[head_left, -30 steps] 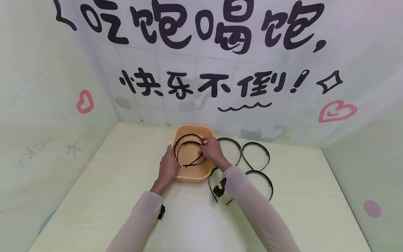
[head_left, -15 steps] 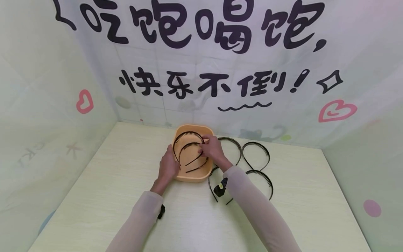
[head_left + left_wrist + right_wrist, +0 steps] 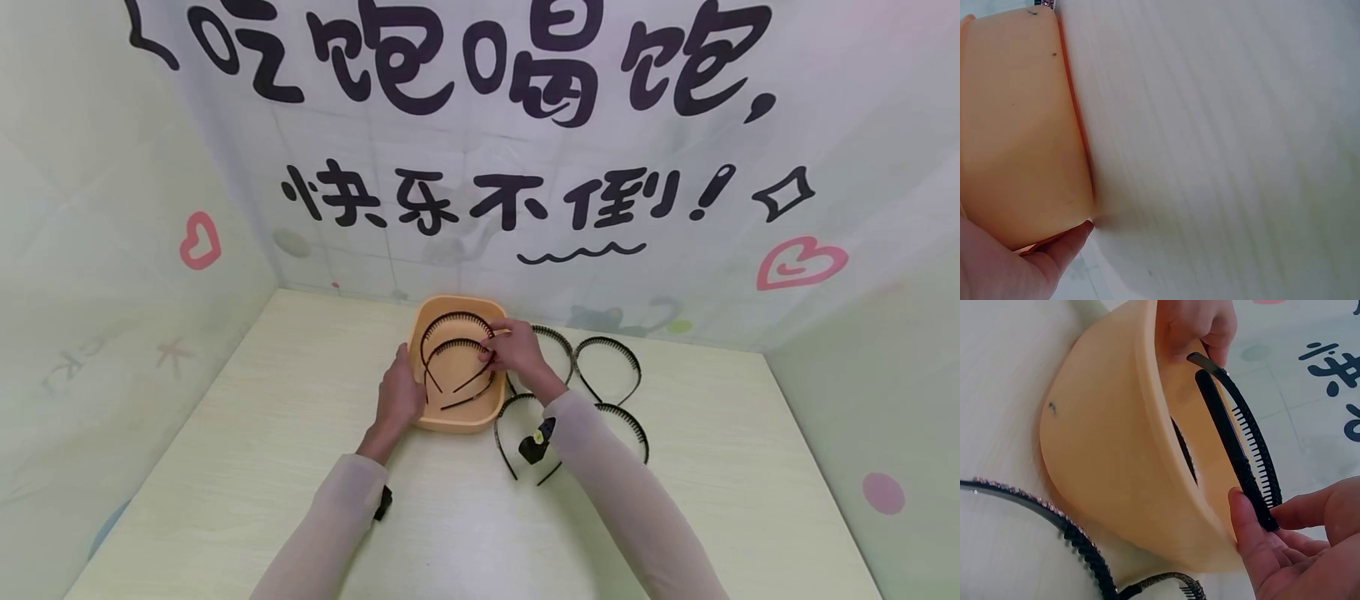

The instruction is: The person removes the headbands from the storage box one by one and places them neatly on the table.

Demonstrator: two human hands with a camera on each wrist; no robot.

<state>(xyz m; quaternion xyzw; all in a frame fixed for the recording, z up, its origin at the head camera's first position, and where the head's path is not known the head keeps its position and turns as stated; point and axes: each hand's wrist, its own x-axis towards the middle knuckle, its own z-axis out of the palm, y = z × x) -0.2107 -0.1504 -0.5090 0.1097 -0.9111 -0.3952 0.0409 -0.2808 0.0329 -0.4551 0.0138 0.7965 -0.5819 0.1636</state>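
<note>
Right hand pinching a black headband over an orange basket
In the head view, the left hand grips the basket's left side; the pinched headband is over the basket's opening, a second headband lies within, and four more headbands lie on the pale table, right of the basket, partly covered by the right arm. In the left wrist view, left-hand fingers press against the basket's outer wall, near its base. In the right wrist view, the right thumb and fingers clasp the toothed headband on one side, its two tips pointing toward the left hand at the far rim; toothed bands also show on the table.
</note>
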